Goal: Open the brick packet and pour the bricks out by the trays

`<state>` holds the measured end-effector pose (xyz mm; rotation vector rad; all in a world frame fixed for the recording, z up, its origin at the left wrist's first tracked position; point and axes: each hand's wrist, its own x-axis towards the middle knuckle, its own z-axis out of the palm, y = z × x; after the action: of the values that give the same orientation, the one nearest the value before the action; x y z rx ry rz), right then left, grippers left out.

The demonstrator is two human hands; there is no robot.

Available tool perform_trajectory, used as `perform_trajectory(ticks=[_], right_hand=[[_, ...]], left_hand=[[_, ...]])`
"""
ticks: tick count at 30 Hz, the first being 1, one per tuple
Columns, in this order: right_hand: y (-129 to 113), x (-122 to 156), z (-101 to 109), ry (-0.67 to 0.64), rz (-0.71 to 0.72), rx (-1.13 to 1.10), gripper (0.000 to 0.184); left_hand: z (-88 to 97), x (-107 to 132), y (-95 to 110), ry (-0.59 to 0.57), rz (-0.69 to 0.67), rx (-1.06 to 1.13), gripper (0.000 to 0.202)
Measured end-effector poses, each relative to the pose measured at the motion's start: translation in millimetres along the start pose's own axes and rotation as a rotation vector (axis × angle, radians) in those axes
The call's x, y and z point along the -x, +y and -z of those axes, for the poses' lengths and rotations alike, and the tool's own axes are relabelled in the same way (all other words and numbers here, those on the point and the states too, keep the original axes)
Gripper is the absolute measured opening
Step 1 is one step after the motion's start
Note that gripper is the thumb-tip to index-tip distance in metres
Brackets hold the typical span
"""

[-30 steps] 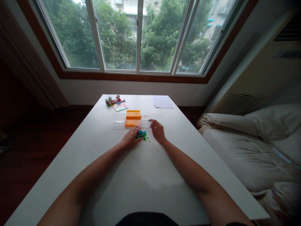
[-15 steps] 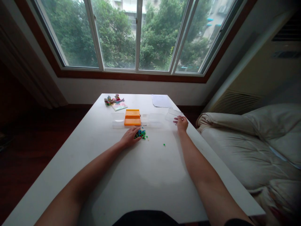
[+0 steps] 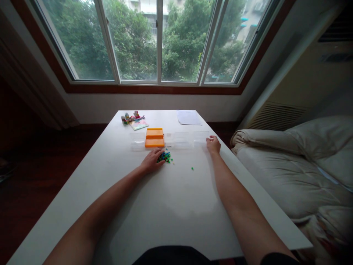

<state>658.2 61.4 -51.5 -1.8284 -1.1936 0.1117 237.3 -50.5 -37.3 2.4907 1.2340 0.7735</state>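
Observation:
My left hand (image 3: 152, 161) rests on the table with its fingers stretched out along the left side of a heap of small green and blue pieces (image 3: 166, 157). The fingers partly cover the heap. Farther right, my right hand (image 3: 213, 144) has its fingers closed at the right edge of a clear plastic box (image 3: 200, 137), which lies flat on the table. An orange plastic case (image 3: 154, 138) stands just beyond my left hand, with clear plastic boxes (image 3: 178, 140) beside it. One green piece (image 3: 192, 168) lies apart from the heap.
The white table (image 3: 165, 206) holds small colourful figures (image 3: 132, 117) and a pastel card (image 3: 139, 124) at the back left. White paper sheets (image 3: 188, 117) lie at the back right. A cream sofa (image 3: 292, 169) stands along the right side, and a window is beyond.
My right hand has lowered the clear plastic box from a tilt to flat on the table, in line with the other boxes. My left hand stays by the heap.

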Motion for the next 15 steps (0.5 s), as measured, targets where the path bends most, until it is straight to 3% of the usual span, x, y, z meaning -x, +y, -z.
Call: perform_trajectory(ticks=[3, 10, 15], right_hand=[[0.5, 3.3, -6.0, 0.023, -0.018, 0.02, 0.032], [-7.5, 20.0, -20.0, -0.033, 0.199, 0.162, 0.021], [-13.8, 26.2, -23.5, -0.073, 0.227, 0.196, 0.019]], left_hand=[[0.2, 0.0, -0.1, -0.001, 0.005, -0.001, 0.056], [-0.3, -0.9, 2.2, 0.006, 0.007, 0.004, 0.055], [2.4, -0.9, 4.9, 0.003, 0.008, 0.003, 0.055]])
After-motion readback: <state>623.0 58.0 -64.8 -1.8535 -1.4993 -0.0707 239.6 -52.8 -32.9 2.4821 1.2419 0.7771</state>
